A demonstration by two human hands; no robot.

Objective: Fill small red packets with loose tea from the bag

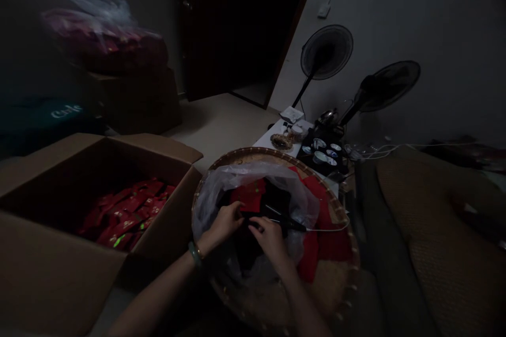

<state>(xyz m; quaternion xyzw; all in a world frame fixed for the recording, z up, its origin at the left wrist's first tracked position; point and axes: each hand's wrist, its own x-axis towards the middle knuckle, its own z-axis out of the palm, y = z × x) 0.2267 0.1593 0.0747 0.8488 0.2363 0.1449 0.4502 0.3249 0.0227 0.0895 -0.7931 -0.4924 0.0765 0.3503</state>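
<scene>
A dim room is shown in the head view, with two fans (pixel 327 52) and a white tabletop (pixel 269 139) set well beyond the fingers; an open cardboard box (pixel 51 268) of red packets (pixel 126 213) is placed to their left. Below the fingers, a clear plastic bag (pixel 306 197) is spread in a round woven tray (pixel 334 287).

In the bag, a red piece (pixel 248 197) is laid just ahead of the fingers of the left hand (pixel 223 225), the nearer hand to it; its long axis is not clearly made out in this light. A slender black tool (pixel 292 222) is seen beside the right hand (pixel 273 241), just beyond its fingers. Its long axis is slanted rightward and slightly nearer the wearer, and its corded end is pointed right, where a white cord (pixel 332 230) is led off. The fingers of both hands are bent; whether anything is gripped cannot be told.
</scene>
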